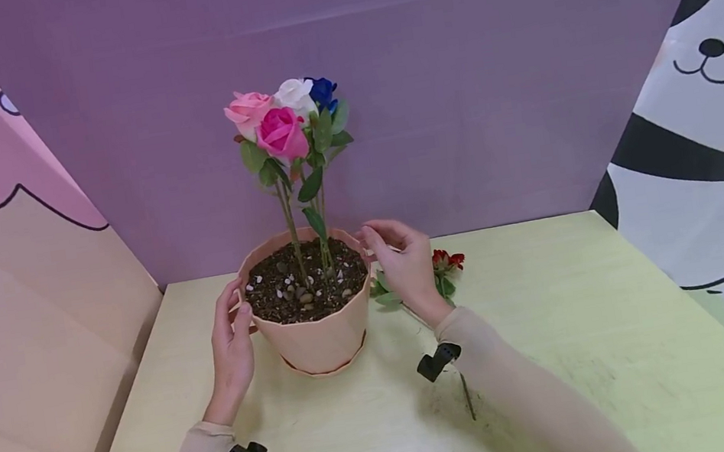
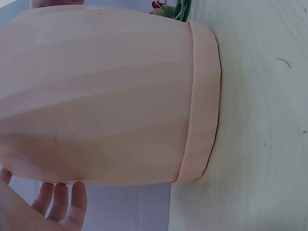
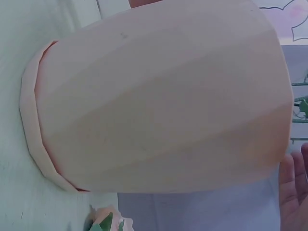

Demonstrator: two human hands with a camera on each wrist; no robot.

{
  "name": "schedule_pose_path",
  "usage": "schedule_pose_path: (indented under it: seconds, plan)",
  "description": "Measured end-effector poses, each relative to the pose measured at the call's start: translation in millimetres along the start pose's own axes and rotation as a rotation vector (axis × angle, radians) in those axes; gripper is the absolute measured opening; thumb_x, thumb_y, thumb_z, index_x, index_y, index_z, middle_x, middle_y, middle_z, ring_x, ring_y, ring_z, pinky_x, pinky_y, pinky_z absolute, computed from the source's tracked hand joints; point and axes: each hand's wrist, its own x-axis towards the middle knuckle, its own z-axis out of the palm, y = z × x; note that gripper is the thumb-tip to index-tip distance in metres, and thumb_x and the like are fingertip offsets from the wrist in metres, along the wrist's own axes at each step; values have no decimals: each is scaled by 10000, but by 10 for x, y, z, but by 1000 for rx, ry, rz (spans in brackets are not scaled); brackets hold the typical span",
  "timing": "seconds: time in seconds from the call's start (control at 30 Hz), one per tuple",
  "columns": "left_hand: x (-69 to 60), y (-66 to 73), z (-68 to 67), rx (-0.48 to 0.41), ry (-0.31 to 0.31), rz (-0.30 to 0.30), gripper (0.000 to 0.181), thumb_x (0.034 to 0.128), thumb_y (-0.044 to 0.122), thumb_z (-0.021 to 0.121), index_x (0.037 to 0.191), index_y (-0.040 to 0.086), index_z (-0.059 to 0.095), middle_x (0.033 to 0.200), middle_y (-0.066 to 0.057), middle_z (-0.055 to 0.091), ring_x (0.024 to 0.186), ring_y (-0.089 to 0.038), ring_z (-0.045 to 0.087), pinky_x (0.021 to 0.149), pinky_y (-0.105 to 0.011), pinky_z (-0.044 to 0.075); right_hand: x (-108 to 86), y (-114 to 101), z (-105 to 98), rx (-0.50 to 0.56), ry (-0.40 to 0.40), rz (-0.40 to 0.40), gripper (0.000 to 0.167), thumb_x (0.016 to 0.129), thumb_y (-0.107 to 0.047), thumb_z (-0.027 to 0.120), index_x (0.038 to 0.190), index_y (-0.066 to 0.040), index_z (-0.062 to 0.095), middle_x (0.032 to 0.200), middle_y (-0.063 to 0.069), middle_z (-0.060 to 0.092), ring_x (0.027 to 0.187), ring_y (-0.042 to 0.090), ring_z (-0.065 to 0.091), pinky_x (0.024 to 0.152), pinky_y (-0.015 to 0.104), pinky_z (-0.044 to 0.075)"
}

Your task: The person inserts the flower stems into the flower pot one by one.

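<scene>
A peach flower pot (image 1: 319, 340) full of dark soil with small stones (image 1: 288, 294) stands upright on its saucer (image 1: 320, 371). Growing from the soil are a light pink rose (image 1: 248, 110), a magenta rose (image 1: 282, 135), a white rose (image 1: 295, 98) and a blue rose (image 1: 323, 93). On the pot's left side, my left hand (image 1: 234, 352) touches the wall near the rim, its fingertips (image 2: 79, 195) against the outside. At the right rim is my right hand (image 1: 409, 266), fingers extended beside the edge in the right wrist view.
Behind my right wrist, a red flower (image 1: 448, 260) with green leaves lies on the table (image 1: 615, 345). A thin dark stem (image 1: 467, 396) shows below that forearm. A pale pink flower (image 3: 113, 219) lies beyond the pot. Soil crumbs dot the tabletop. A purple backdrop (image 1: 490, 100) rises behind.
</scene>
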Motion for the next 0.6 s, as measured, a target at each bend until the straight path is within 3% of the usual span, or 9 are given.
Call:
schedule_pose_path:
  seconds: [0.1,0.2,0.33,0.6]
  plan:
    - [2,11,0,0,10,4,482,1157,243,391,1635,183,408,1609,-145,446,1231,-77,514,909,-176,503,-10,-16,-52,6,6,17,199,1044,-134,693,1165,7,765,1127,244,781,936,197,782,729,311,654]
    - [1,10,5,-6,27,13,471,1157,232,396,1620,162,440,1628,-116,445,1216,-42,524,915,-171,505,-17,-32,-101,-7,18,41,203,1043,-160,699,1171,-17,767,1123,196,795,934,153,778,706,255,634]
    - [-3,6,9,-11,42,25,450,1153,205,406,1586,110,479,1615,-127,454,1184,2,527,908,-149,504,-12,-23,-168,-4,33,59,208,1037,-180,712,1172,-34,771,1108,147,807,926,151,773,703,251,631]
    - [16,-11,2,-20,31,44,406,1150,191,429,1523,45,500,1559,-172,470,1160,13,525,893,-129,498,-17,69,-341,30,57,53,192,1023,-127,721,1153,8,765,1081,189,803,857,99,755,666,253,628]
